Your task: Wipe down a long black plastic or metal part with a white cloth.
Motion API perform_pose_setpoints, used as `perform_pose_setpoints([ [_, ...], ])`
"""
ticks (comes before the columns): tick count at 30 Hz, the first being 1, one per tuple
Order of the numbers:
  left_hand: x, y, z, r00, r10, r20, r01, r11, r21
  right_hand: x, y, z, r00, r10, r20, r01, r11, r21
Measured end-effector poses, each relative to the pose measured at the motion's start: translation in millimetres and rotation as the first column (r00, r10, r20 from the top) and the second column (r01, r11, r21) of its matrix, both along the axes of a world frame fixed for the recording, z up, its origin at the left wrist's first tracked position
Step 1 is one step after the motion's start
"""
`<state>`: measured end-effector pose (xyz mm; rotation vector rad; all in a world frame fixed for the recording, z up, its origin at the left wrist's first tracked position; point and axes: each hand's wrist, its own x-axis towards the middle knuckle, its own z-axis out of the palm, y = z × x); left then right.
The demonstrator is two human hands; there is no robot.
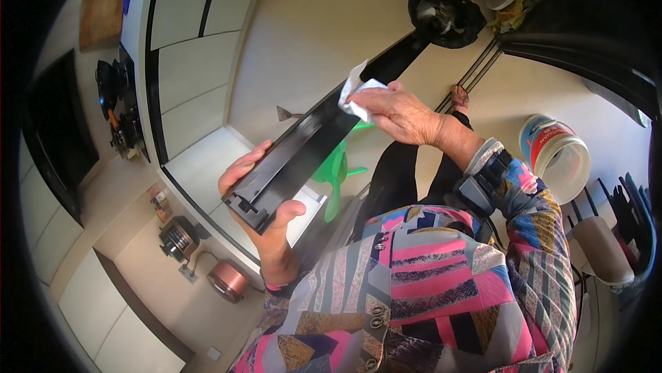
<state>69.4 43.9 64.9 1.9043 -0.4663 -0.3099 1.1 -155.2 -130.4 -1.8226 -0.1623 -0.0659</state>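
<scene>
A long black panel (289, 166) with a raised edge slants across the view from lower left to upper right. My left hand (274, 218) grips its near end, fingers on the far side and thumb on the near side. A notched black fitting shows at that end. Midway along the panel, my right hand (403, 114) holds a crumpled white wipe or tissue (357, 96) against the surface. The panel's far end reaches a bin with a black liner (445, 16), which contains pale scraps; whether they touch cannot be told.
Below the panel is a green plastic object (333, 171), partly hidden. A flat-bladed tool (287, 113) shows past its left edge. A plastic bucket (556, 156) is at right. White drawers (194, 78) and a counter with pans (108, 88) and a pink cooker (227, 282) line the left.
</scene>
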Motion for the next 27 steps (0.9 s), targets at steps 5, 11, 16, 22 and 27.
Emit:
perform_pose_setpoints([
  [5, 1, 0, 6, 0.999, 0.03, 0.022, -0.031, 1.0, 0.003, 8, -6, -56, 0.994, -0.087, 0.062, 0.102, 0.951, -0.291],
  [11, 10, -16, -3, 0.99, 0.141, 0.015, -0.139, 0.984, -0.111, 21, -16, -59, 0.964, -0.149, 0.22, 0.237, 0.856, -0.459],
  [16, 15, -38, -46, 0.996, 0.072, -0.061, -0.088, 0.94, -0.329, 29, -13, -42, 0.949, -0.221, 0.225, 0.301, 0.845, -0.443],
  [22, 21, -76, -120, 0.971, 0.092, -0.22, -0.166, 0.924, -0.346, 35, -3, -11, 0.871, -0.262, 0.415, 0.423, 0.83, -0.364],
  [27, 24, -98, -134, 0.968, 0.066, -0.242, -0.169, 0.884, -0.436, 44, -1, 15, 0.833, -0.307, 0.461, 0.474, 0.826, -0.305],
])
